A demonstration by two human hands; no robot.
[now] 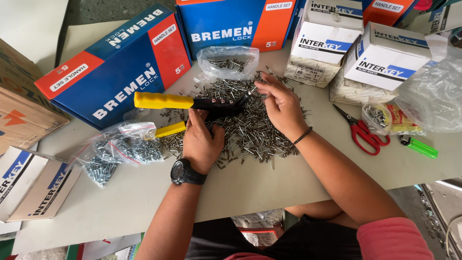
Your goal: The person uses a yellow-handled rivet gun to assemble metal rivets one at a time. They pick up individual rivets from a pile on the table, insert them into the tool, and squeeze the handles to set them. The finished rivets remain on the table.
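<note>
Head view looks down on a pale tabletop [144,212] where a wide heap of small grey metal blind rivets [250,132] lies in the middle. The left hand [201,139], with a black wristwatch, is curled around the black body of a hand riveter with yellow handles [192,102]; its fingers are wrapped shut on the tool, which rests over the near-left part of the heap with its nose pointing right. The right hand [281,103] hovers over the heap's far side, thumb and forefinger pinched together on what looks like a single rivet at the riveter's nose, the other fingers loosely spread.

The likely trouble is the rivet slipping from that light pinch and vanishing into the heap, or going in crooked because the tool's nose is partly hidden by the hand. A forearm sweeping the heap could also push rivets toward the near table edge, where they would drop to the floor.

Room is tight. Blue and orange cardboard boxes [120,67] wall the far and left sides, white cartons [385,53] stand to the far right, and a clear plastic bag of screws [113,151] lies just beside the lower yellow handle. Red-handled scissors [363,132] and a green lighter [421,147] lie to the right. Bare table shows mainly along the near edge.
</note>
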